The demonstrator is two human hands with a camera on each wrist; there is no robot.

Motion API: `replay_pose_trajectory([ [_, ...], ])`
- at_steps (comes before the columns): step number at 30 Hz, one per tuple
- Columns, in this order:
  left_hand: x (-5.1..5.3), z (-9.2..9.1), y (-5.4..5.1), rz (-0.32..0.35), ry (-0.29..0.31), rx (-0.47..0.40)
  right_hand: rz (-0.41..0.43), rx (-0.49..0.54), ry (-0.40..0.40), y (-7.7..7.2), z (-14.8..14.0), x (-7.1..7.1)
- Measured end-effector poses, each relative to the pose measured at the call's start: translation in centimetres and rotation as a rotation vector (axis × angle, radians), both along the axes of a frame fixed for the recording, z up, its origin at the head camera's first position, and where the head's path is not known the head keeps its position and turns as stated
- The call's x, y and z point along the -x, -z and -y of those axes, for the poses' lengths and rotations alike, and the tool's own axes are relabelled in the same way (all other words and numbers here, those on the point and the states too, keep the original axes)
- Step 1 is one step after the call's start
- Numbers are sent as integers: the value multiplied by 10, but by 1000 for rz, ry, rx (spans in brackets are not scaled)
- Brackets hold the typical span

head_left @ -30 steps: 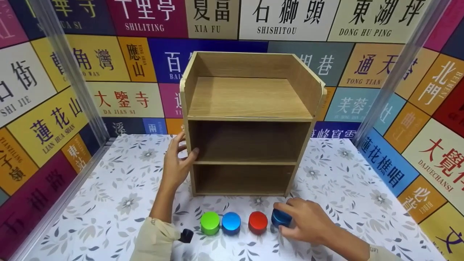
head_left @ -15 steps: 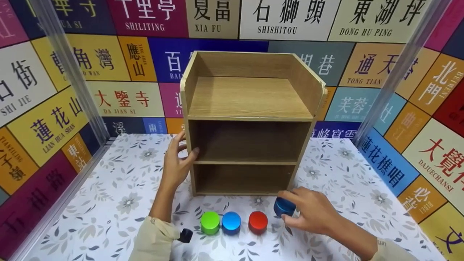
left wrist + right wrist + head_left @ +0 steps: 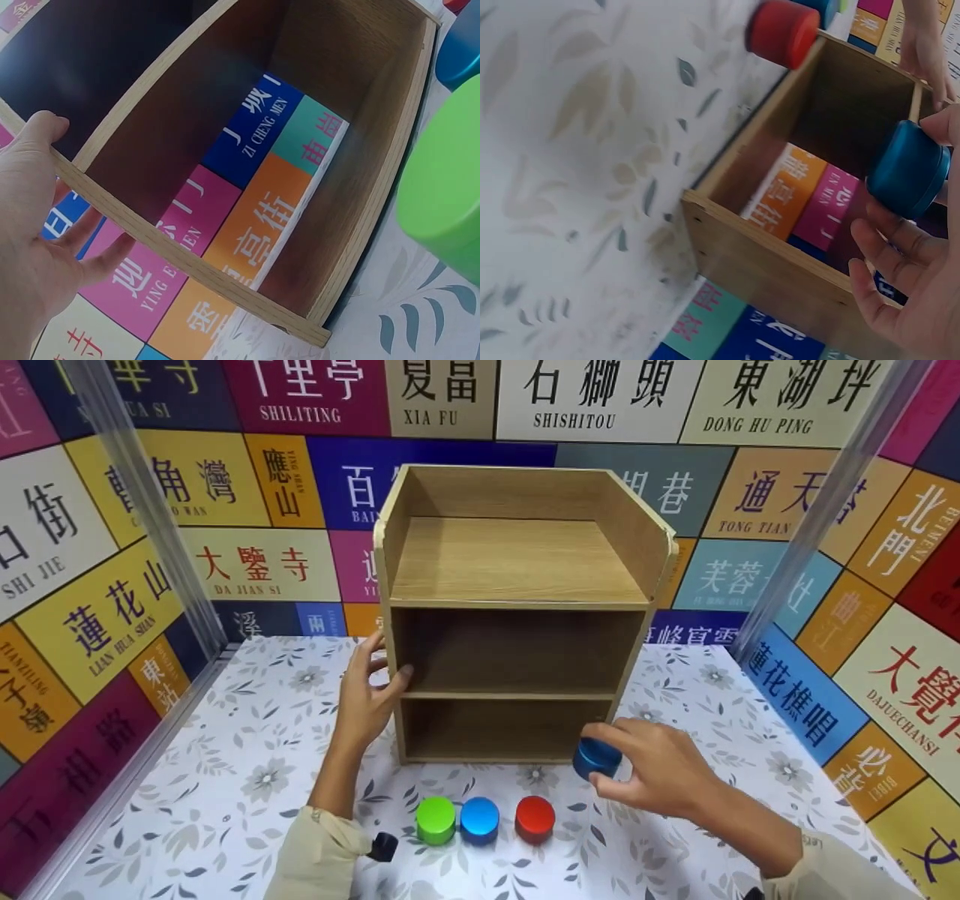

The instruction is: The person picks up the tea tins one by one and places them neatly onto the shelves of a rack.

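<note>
A small wooden shelf (image 3: 517,696) stands upright on the table. My left hand (image 3: 367,701) grips its left side panel, thumb inside the middle compartment and fingers outside, as the left wrist view also shows. In my right hand (image 3: 652,765) a dark blue round canister (image 3: 596,757) is pinched between thumb and fingers, in front of the shelf's lower right corner. The right wrist view shows the dark blue canister (image 3: 907,169) tilted. A green canister (image 3: 436,820), a lighter blue canister (image 3: 479,820) and a red canister (image 3: 535,819) stand in a row before the shelf.
A white tablecloth (image 3: 262,780) with grey leaf patterns covers the table. Colourful sign-covered panels (image 3: 255,566) enclose the back and both sides, with clear corner strips (image 3: 799,525) where they meet. Nothing stands on the shelf's top board (image 3: 510,559).
My right hand has lifted the dark blue canister from the right end of the row and carried it forward, toward the shelf's lower right corner. My left hand has stayed in place.
</note>
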State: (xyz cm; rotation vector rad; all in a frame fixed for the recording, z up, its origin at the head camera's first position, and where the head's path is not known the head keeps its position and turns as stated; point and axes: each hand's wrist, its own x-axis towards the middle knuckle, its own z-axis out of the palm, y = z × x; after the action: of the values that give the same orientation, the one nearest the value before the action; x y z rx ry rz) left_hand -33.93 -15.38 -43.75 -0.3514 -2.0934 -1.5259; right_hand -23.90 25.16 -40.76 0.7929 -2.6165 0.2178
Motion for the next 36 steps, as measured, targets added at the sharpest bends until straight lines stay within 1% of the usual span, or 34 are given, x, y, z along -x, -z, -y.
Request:
replay_pose_trajectory([
  [3,0,0,0,-2,4,2,-11,19,-5,-13,1,1],
  [5,-6,-2,-7,9,6,-4,-11,28,-4,-23,2,2],
  [9,-8,-5,-11,26,3,-9,-17,45,-6,-43,2,4],
  [10,-8,-5,-11,24,4,-8,-21,49,-7,-49,2,4],
  [12,-1,-2,-4,11,7,-7,-29,55,-5,-59,3,5],
  [15,0,0,-2,-5,19,-8,-30,65,9,-74,3,6],
  [22,0,1,-1,2,11,7,-51,110,37,-107,2,11],
  [28,0,1,-1,5,5,25,-110,117,52,-133,4,14],
  [32,0,1,-1,2,0,32,-130,132,66,-148,8,19],
  [36,0,1,-1,-2,-1,29,-137,142,79,-158,12,26],
])
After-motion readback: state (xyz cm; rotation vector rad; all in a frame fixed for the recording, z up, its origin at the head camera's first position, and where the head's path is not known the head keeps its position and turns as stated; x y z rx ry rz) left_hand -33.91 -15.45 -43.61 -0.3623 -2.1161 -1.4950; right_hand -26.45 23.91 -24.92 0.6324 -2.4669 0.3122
